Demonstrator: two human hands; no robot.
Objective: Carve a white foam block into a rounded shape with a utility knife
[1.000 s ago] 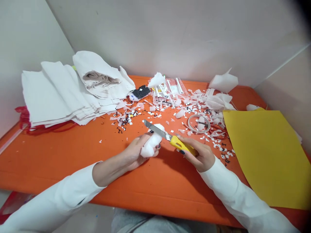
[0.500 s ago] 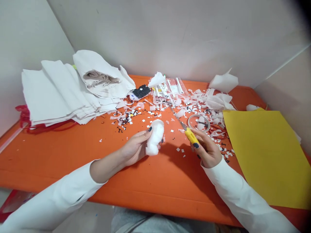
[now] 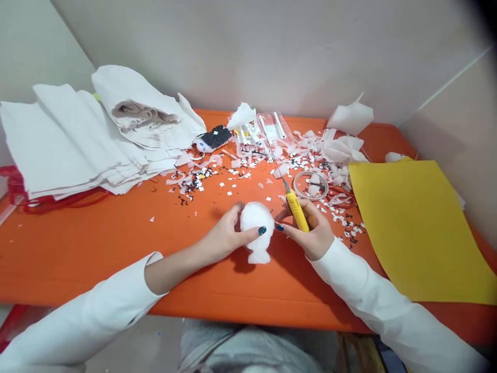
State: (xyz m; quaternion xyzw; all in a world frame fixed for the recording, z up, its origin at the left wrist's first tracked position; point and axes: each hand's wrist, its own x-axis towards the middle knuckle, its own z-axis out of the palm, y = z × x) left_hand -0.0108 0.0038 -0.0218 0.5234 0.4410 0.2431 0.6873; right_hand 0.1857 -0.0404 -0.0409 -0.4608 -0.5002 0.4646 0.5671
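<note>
My left hand (image 3: 223, 237) grips a white foam cutout (image 3: 254, 218), its thumb lying across the front face. The cutout has a rounded body and a small flared end pointing toward me. A yellow utility knife (image 3: 297, 211) rests in my right hand (image 3: 317, 237), its long thin blade extended up and away, clear of the foam. The right thumb tip is close to the foam's right edge; whether it touches I cannot tell. Both hands are above the orange table (image 3: 186, 280).
White foam sheets (image 3: 62, 140) are piled at the left. Foam scraps and paper bits (image 3: 198, 178) litter the middle, near a tape roll (image 3: 310, 185). Behind them lies a plastic case of markers (image 3: 274, 127). A yellow sheet (image 3: 419, 233) covers the right side.
The foam cutout has turned so its broad face shows. My right hand, still holding the knife, has moved left toward it. The camera view has shifted slightly.
</note>
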